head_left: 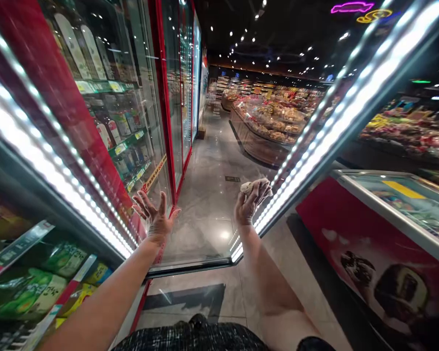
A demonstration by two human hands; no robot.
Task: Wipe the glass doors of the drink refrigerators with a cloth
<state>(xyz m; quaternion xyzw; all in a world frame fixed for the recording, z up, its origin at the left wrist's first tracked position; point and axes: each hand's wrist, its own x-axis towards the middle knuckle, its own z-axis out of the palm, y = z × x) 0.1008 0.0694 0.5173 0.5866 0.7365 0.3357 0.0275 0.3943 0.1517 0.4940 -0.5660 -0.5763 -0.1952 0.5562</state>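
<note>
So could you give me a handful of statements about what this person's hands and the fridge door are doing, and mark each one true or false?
1. The right hand grips a crumpled cloth against the glass door. True.
2. The left hand is balled into a fist. False: its fingers are spread open, palm toward the glass.
3. The door is swung open, with lit strips along its edges. True.
4. The shelves at lower left hold green packets. True.
5. The chest freezer on the right is blue. False: its side is red.
</note>
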